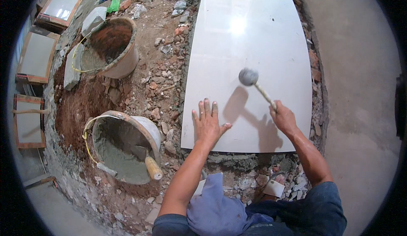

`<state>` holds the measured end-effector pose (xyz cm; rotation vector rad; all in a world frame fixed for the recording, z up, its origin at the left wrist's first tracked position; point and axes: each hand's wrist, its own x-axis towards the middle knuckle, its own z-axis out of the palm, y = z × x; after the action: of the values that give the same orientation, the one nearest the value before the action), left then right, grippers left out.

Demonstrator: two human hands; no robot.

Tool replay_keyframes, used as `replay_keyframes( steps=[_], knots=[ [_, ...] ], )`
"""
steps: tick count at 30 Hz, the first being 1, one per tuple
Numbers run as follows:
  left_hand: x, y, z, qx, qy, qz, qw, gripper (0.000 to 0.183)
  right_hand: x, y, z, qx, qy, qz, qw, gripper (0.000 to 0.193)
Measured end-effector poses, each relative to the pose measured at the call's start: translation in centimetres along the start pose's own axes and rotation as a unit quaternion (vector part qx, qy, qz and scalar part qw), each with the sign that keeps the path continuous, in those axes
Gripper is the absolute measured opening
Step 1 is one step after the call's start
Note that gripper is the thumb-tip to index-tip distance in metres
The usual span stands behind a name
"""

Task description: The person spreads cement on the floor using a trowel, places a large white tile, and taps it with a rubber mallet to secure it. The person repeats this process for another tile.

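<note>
A large, glossy white tile lies in front of me over a bed of rubble and mortar. My left hand rests flat near its near left corner, fingers spread. Wrapped round the pale handle of a rubber mallet, my right hand is over the near right part of the tile. The grey head of the mallet is slightly blurred and raised above the surface, its shadow falling on the tile to the left of the handle.
Left of the tile, a bucket holds grey mortar and a wooden-handled trowel. Beyond it stands a second, dirty bucket. Rubble covers the ground between. Boxed tiles lean at far left. Smooth concrete floor runs along the right.
</note>
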<state>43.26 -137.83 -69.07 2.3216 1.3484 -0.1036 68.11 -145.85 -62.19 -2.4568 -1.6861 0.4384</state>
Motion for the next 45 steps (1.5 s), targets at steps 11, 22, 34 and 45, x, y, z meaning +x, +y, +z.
replay_keyframes(
  steps=[11, 22, 34, 45],
  knots=[
    [0.1, 0.2, -0.3, 0.010, 0.018, 0.007, 1.000, 0.098, 0.2, -1.7, 1.6, 0.103, 0.115, -0.028, 0.988, 0.024],
    [0.0, 0.4, -0.8, 0.011, -0.007, 0.004, 1.000, 0.101, 0.1, -2.6, 2.4, 0.202, 0.110, -0.036, 0.972, 0.022],
    [0.4, 0.7, -1.2, 0.013, -0.008, 0.002, 1.000, 0.101, 0.7, -2.5, 1.9, 0.267, 0.153, -0.063, 0.950, 0.031],
    [0.7, -0.2, 0.6, -0.021, 0.000, -0.016, 1.000, 0.106, -5.0, -1.2, 4.4, 0.434, 0.109, 0.052, 0.893, 0.027]
  ],
)
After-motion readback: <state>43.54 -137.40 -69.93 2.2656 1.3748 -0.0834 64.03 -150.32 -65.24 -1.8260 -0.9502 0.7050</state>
